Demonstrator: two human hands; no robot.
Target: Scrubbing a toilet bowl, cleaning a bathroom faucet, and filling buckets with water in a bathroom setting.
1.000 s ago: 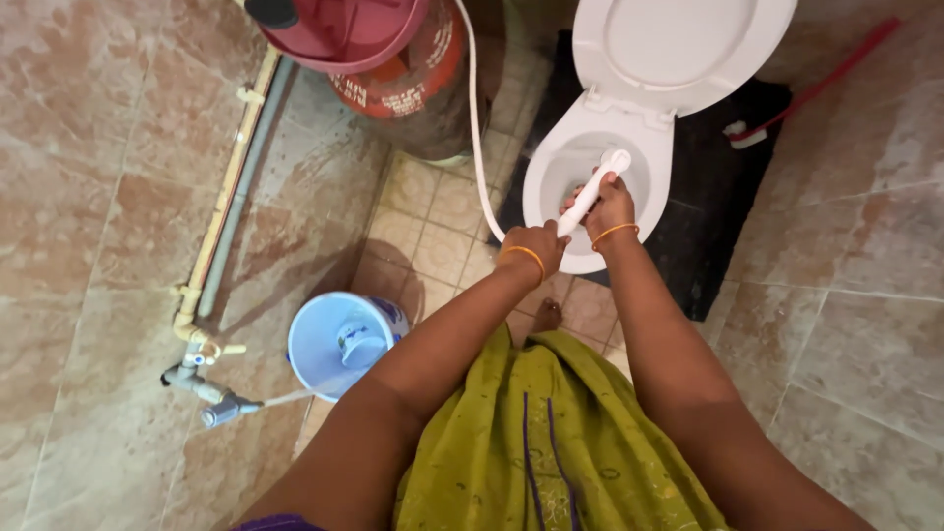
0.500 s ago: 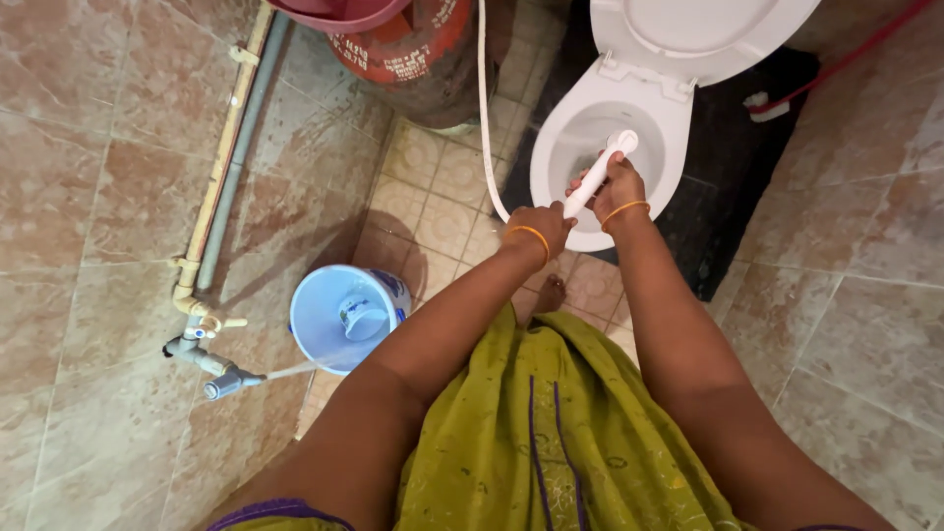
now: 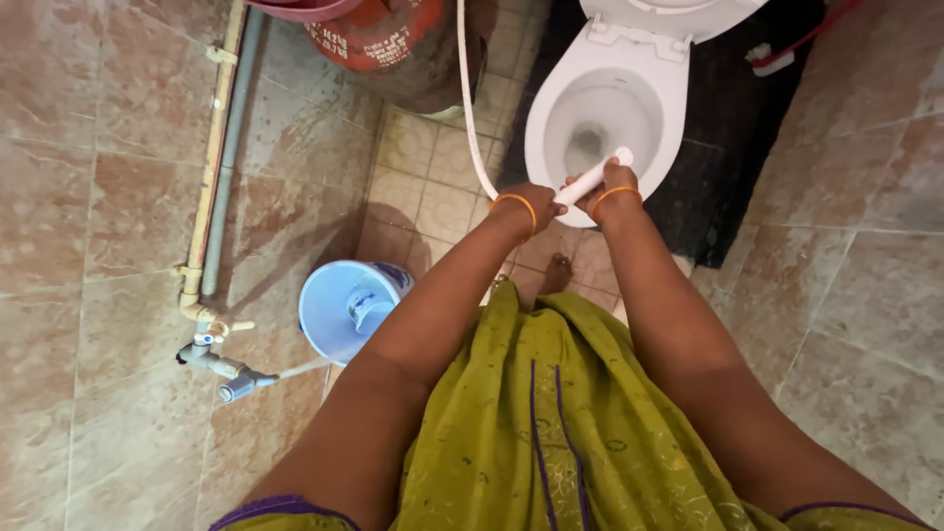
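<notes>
Both hands, left hand (image 3: 539, 200) and right hand (image 3: 608, 189), clench a white spray wand (image 3: 593, 177) over the near rim of the toilet bowl (image 3: 551, 108); a blue bucket (image 3: 344, 305) stands at near left.

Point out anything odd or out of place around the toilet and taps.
The wall tap is running: a thin stream arcs toward the blue bucket on the floor. A red gas cylinder stands beside the toilet, unusual here. Both hands grip the white sprayer normally.

Toilet lid (image 3: 669, 8), red cylinder (image 3: 393, 39) cut off by top edge.
</notes>
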